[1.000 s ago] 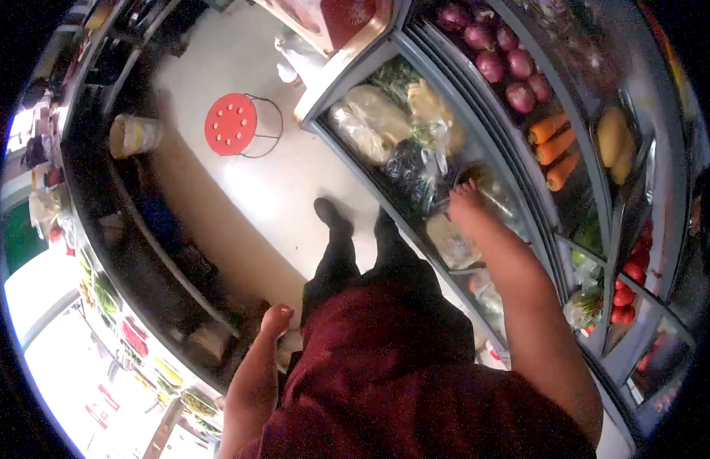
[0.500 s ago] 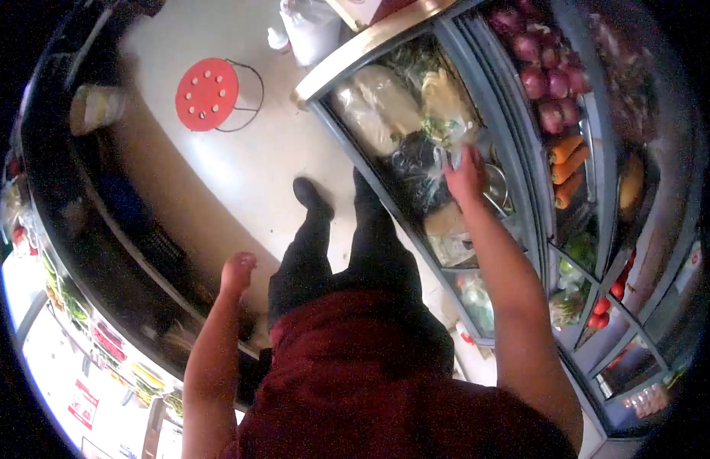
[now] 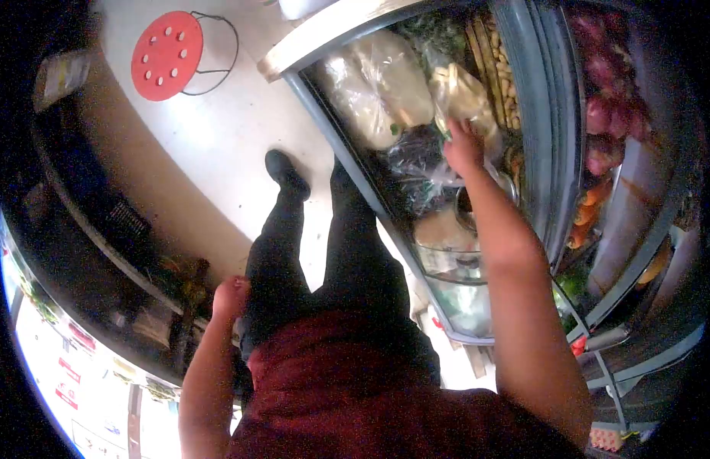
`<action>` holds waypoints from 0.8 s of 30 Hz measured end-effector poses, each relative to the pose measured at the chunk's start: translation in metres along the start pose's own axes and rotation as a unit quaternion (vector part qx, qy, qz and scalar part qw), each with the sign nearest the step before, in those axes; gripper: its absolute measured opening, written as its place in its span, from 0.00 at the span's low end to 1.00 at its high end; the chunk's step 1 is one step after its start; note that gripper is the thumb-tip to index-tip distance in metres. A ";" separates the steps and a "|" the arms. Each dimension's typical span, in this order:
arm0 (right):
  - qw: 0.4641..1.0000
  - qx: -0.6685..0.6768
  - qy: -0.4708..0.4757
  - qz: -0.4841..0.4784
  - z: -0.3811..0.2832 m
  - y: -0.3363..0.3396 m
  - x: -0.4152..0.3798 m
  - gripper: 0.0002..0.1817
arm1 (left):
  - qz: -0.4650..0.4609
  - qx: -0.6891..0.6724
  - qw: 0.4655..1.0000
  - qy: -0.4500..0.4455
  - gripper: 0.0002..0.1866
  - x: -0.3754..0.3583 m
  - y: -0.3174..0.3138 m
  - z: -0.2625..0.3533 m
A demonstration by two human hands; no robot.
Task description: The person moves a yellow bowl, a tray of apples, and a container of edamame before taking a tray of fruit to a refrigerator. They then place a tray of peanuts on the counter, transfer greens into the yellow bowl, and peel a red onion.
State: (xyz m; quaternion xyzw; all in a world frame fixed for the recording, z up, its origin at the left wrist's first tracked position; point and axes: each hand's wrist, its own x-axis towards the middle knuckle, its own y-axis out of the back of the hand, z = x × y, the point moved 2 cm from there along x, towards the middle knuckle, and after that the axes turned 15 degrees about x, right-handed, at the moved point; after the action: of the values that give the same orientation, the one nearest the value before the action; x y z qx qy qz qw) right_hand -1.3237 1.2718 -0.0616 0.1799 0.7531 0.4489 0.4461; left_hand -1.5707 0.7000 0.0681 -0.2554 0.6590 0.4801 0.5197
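My right hand reaches into a grey-framed display case and touches a clear plastic bag of pale yellow food; its fingers are bent and whether they grip the plastic is hidden. Left of it lie large clear bags with pale contents. Below the hand are a dark plastic bag and a pale brown package. My left hand hangs beside my left thigh with its fingers curled, and what it holds, if anything, cannot be made out.
A red round stool stands on the pale floor at upper left. The case's grey frame runs beside my legs. Red onions and carrots lie farther right. Dark shelving lines the left side.
My right hand has moved up from the clear plastic beside the metal bowl to the bag of pale yellow food. The view has shifted, with the stool now farther up and left.
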 end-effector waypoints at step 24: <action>0.211 0.906 -0.215 0.297 0.179 -0.040 0.037 0.24 | -0.045 0.327 0.923 -0.199 0.10 0.085 0.069 0.156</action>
State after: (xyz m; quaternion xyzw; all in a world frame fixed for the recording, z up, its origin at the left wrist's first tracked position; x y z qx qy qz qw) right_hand -1.1891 1.3674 -0.1495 0.7622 0.4162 -0.4941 -0.0400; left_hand -1.5873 0.8820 0.0144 0.0007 0.6504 0.2549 0.7156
